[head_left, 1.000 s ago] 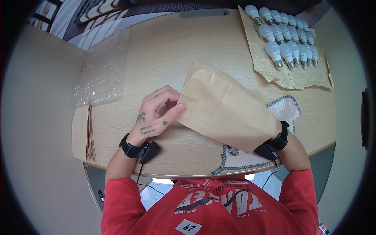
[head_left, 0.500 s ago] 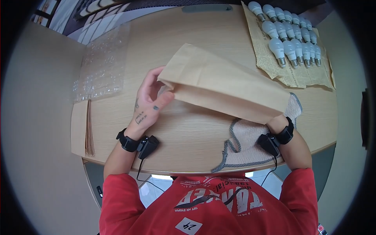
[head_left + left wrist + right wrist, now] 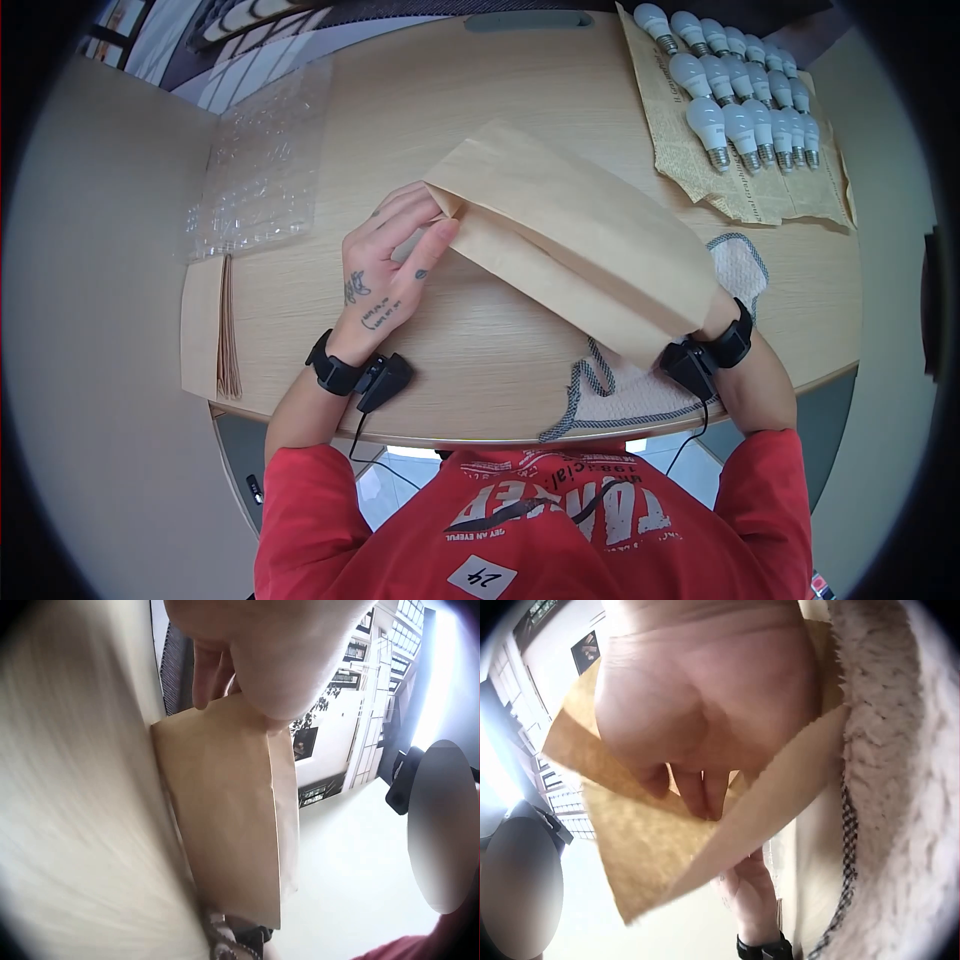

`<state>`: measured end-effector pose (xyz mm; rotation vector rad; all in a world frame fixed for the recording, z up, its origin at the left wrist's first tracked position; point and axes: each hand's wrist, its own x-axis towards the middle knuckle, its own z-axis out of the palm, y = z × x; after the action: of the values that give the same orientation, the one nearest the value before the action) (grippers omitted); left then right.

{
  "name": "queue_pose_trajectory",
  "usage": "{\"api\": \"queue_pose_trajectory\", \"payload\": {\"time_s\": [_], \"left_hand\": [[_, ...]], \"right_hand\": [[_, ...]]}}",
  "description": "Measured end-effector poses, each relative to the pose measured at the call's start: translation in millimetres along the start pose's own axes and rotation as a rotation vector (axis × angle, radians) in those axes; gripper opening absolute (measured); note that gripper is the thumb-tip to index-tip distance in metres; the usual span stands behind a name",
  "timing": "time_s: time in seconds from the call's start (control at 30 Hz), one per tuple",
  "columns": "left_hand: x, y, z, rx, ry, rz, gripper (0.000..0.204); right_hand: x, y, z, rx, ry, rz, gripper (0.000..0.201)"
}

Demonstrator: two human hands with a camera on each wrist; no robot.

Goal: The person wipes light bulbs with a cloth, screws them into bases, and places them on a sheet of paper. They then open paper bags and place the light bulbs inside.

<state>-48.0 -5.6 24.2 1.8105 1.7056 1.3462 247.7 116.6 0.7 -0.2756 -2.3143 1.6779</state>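
Observation:
A brown paper bag [image 3: 590, 215] is held up over the table, slanting across the head view. My left hand [image 3: 380, 262] pinches the bag's folded far-left end between thumb and fingers; the left wrist view shows this grip at the top of the bag [image 3: 221, 795]. My right hand [image 3: 705, 697] reaches into the bag's mouth at the right end. In the right wrist view its fingers extend loosely down between the paper sides [image 3: 637, 840], the fingertips partly covered. Only the back of that hand near the wrist shows in the head view.
A pale cloth [image 3: 640, 395] with a dark checked edge lies under the right forearm. Rows of light bulbs [image 3: 708, 120] rest on printed paper [image 3: 690, 185] at the back right. Folded paper bags [image 3: 205, 330] lie at the left, below clear plastic packaging [image 3: 260, 170].
The bag first swung up and left, its side gusset turning into view, then tilted back down a little. The left hand re-gripped the bag's end; the right hand stays within the mouth.

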Motion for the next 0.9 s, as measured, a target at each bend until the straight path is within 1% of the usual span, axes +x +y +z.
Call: {"api": "queue_pose_trajectory", "payload": {"time_s": [0.2, 0.3, 0.37, 0.4, 0.5, 0.6, 0.7, 0.77, 0.8, 0.9], "left_hand": [[-2, 15, 6, 0.082, -0.034, 0.088, 0.019], [-4, 15, 5, 0.075, -0.026, 0.100, 0.018], [-6, 16, 3, 0.060, 0.037, 0.047, 0.016], [-6, 16, 2, 0.052, 0.067, 0.023, 0.015], [-4, 10, -2, 0.042, 0.143, 0.024, 0.012], [-3, 2, -10, 0.043, 0.209, -0.007, 0.009], [-1, 0, -18, -0.017, 0.263, -0.038, 0.007], [0, -3, -24, -0.067, 0.298, -0.050, 0.008], [1, -5, -26, -0.066, 0.315, -0.070, 0.010], [4, -10, -36, -0.062, 0.365, -0.138, 0.014]], "right_hand": [[-7, -5, 5, -0.124, -0.076, -0.006, 0.052], [-8, -4, 7, -0.096, -0.079, -0.011, 0.053], [-8, 0, 7, -0.022, -0.058, -0.008, 0.054], [-7, 3, 6, 0.037, -0.041, -0.011, 0.055], [-7, 15, 6, 0.350, 0.030, -0.037, 0.056], [-2, 32, 8, 0.813, 0.073, -0.138, 0.057], [7, 46, 11, 1.173, 0.045, -0.259, 0.058], [17, 37, 12, 1.282, 0.057, -0.301, 0.059], [23, 28, 12, 1.327, 0.091, -0.306, 0.061], [36, 4, 9, 1.257, 0.138, -0.231, 0.066]]}}
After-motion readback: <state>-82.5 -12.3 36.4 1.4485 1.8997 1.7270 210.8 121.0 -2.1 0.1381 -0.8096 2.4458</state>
